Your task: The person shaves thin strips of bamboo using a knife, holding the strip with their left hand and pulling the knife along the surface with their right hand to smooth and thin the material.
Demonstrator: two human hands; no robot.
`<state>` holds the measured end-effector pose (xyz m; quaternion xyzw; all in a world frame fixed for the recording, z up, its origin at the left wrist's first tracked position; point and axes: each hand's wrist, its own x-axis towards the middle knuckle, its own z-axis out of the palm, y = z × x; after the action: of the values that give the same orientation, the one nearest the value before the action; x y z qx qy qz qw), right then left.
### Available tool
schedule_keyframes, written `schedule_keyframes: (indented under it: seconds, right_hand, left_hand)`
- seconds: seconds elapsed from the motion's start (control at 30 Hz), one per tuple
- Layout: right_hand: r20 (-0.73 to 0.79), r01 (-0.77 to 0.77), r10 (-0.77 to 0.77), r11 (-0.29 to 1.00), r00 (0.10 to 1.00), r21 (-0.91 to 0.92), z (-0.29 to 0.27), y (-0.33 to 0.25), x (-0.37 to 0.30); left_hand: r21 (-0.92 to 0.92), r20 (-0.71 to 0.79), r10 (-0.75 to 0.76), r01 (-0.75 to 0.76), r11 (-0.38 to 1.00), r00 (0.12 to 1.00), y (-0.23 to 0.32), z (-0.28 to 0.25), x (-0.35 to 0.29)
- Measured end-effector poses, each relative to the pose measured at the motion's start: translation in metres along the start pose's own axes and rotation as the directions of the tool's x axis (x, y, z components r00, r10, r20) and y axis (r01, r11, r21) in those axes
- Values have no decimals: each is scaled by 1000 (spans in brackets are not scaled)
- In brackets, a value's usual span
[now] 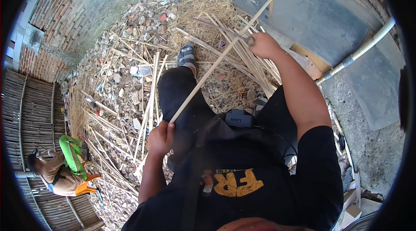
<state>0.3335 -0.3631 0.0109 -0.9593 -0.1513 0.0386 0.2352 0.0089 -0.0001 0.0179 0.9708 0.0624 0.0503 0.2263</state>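
Observation:
A long pale bamboo strip (207, 75) slants up and right across my front. Its near end is in my closed left hand (160, 140), beside my left thigh. My right hand (265, 46), past my right knee, is wrapped round the handle of a knife (250, 40). The knife's dark, narrow blade reaches left and crosses the strip's far half; whether the two touch I cannot tell. Below the blade lies a pile of split bamboo strips (255, 68), and curly shavings (201, 14) lie beyond it.
Rubble-strewn ground (125, 79) holds more loose strips (151, 92) to the left. Another person (65, 168) sits on an orange chair (89, 183) at far left. A bamboo pole (359, 53) and grey sheets (316, 18) stand at right; a brick wall (60, 18) rises at upper left.

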Motion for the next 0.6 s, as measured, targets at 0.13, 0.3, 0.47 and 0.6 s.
schedule_keyframes:
  seconds: [0.13,0.3,0.47,0.6]
  right_hand:
    - [106,117,-111,992,988,-50,-16,-49,-32]
    - [171,297,-287,954,943,-32,-18,-78,-50]
    - [145,135,-136,991,980,20,1,-15,-11]
    - [122,146,-160,982,980,117,-3,-54,-34]
  left_hand:
    - [-35,23,-37,38,999,999,-4,0,-5]
    - [-130,-12,-40,38,991,999,-12,11,-7]
    - [-111,-37,-5,1,994,999,-8,14,-1]
    - [-119,-30,-49,45,992,998,-11,12,-13]
